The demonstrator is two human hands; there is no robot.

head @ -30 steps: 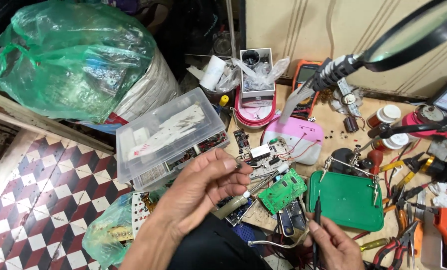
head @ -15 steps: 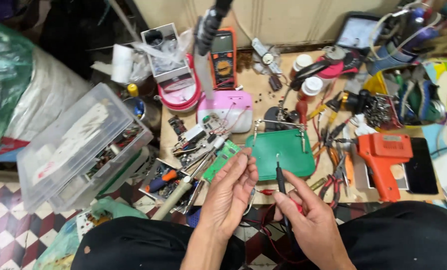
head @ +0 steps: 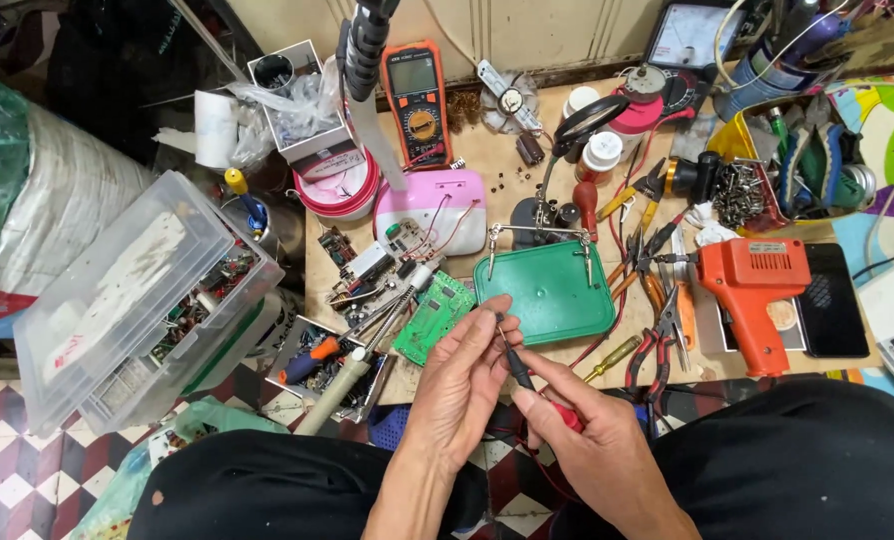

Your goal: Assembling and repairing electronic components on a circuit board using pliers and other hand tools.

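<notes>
My left hand (head: 457,385) and my right hand (head: 587,445) meet over my lap at the front edge of a cluttered workbench (head: 497,160). My right hand is closed around a thin black probe (head: 514,360) with a red lead, tip pointing up. The left fingertips touch the probe's tip and pinch something too small to make out. Just beyond the fingers lie a green circuit board (head: 433,317) and a green plastic tray (head: 549,290).
An orange multimeter (head: 420,100), a pink box (head: 432,208), an orange heat gun (head: 752,290), pliers (head: 657,345) and screwdrivers crowd the bench. A clear parts box (head: 137,300) stands at left. A lamp arm (head: 367,40) hangs overhead.
The view has swung from the left side of the bench to centre on it. My two hands have come together, and the left fingers now touch the probe's tip.
</notes>
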